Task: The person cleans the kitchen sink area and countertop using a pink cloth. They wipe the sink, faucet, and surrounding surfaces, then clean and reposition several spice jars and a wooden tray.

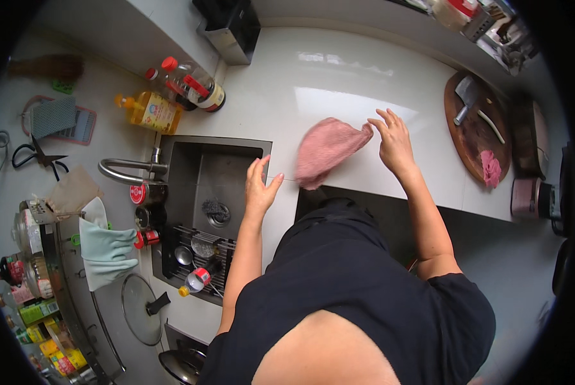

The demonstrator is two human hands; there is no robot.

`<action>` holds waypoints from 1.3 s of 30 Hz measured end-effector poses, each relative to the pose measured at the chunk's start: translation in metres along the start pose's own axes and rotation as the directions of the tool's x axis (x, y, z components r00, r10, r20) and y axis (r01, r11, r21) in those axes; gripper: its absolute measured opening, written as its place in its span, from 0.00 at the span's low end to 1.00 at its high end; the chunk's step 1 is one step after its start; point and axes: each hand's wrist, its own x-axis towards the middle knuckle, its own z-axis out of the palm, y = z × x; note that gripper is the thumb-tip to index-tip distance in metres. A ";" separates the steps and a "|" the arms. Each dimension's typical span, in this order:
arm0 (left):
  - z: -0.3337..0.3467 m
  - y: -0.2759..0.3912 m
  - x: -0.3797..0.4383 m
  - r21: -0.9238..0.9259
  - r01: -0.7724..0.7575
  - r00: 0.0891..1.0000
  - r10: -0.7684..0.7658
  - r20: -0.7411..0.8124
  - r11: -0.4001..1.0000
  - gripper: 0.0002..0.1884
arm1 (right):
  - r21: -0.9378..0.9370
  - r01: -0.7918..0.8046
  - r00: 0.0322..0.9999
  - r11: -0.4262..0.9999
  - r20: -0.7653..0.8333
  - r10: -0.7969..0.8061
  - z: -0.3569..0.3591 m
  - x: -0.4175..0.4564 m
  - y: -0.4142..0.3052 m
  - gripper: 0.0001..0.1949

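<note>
A pink cloth [330, 149], slightly blurred, is at the front part of the white countertop [268, 82]. My right hand [394, 142] pinches a raised corner of it between thumb and index finger, the other fingers spread. Over the right edge of the sink [220, 168] is my left hand [262, 186], with its fingers apart and nothing in it. The steel faucet [128, 166] stands on the sink's left side, and a dark scrubber [215, 209] lies at the drain.
A round wooden cutting board [475, 139] at the right holds a cleaver [465, 98] and a crumpled pink item [490, 168]. A yellow pump bottle [155, 114] stands behind the sink beside other bottles. A drying rack [205, 240] spans the sink's front, with a plastic bottle [200, 279] on it.
</note>
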 end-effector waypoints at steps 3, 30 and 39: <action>-0.004 -0.019 -0.022 0.029 0.158 0.984 -0.160 0.075 0.987 0.25 | 0.247 -0.031 0.967 0.968 0.252 -0.033 0.036 -0.023 -0.020 0.19; -0.056 -0.056 -0.115 -0.459 0.703 0.622 -0.783 0.027 0.543 0.18 | -0.016 -0.110 0.925 0.994 0.365 0.109 0.182 0.083 0.127 0.64; -0.027 -0.045 -0.059 -0.395 0.754 0.620 -0.767 0.165 0.524 0.17 | 0.507 0.377 0.768 0.775 0.296 -0.568 0.247 0.116 -0.031 0.56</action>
